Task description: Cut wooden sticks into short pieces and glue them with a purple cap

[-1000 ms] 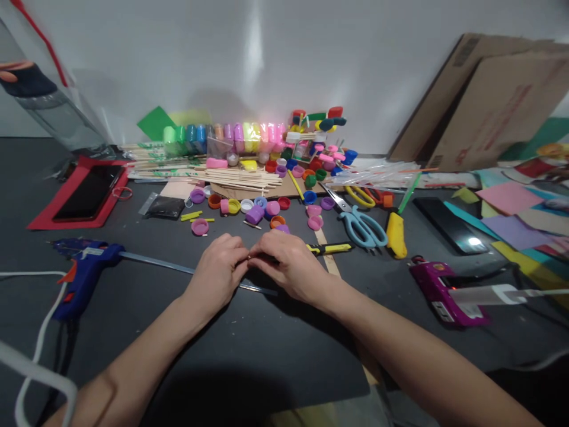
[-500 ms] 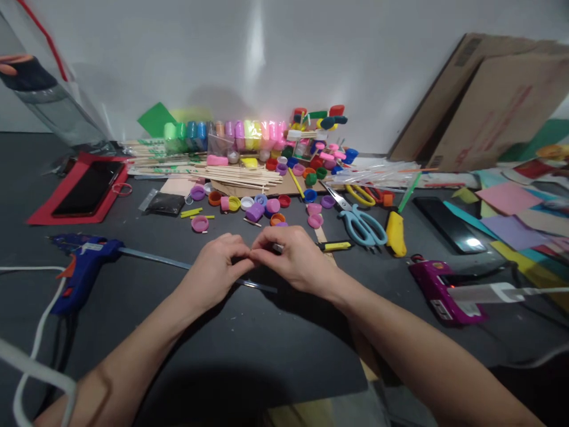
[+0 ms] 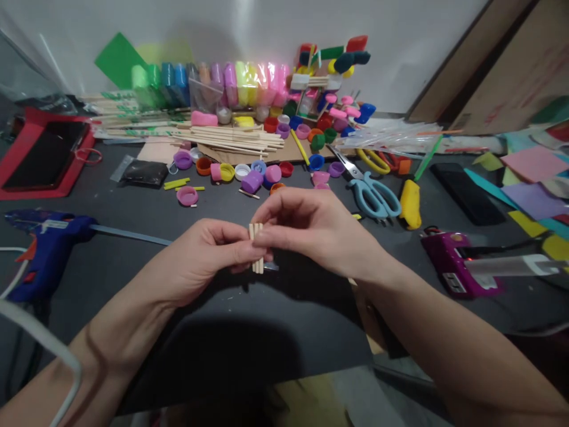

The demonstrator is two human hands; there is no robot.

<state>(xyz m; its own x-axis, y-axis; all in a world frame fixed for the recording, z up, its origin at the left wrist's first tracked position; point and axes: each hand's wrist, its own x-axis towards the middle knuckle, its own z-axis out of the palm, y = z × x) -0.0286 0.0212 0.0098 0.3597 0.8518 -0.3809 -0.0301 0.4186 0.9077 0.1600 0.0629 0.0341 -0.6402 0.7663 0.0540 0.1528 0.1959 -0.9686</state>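
Observation:
Near the middle of the view, a few short wooden sticks (image 3: 258, 265) stand side by side, pinched between both hands. My left hand (image 3: 216, 246) is closed on them from the left, its thumb across their lower part. From the right, my right hand (image 3: 306, 228) grips the same sticks with thumb and fingers near the top. Beneath the hands lies a clear glue stick (image 3: 131, 233), which runs from the blue glue gun (image 3: 47, 249) at the left. Several coloured caps (image 3: 252, 179) are scattered just beyond the hands.
Light blue scissors (image 3: 373, 193) and a yellow glue-like tool (image 3: 409, 204) lie to the right, near a purple power strip (image 3: 462, 264). Long wooden sticks (image 3: 231, 137) and clay tubs (image 3: 208, 83) line the back. A phone (image 3: 466, 193) rests beside coloured papers (image 3: 533, 166).
The view has tilted down and moved closer. Both hands are raised and turned, and the short wooden sticks between them now show.

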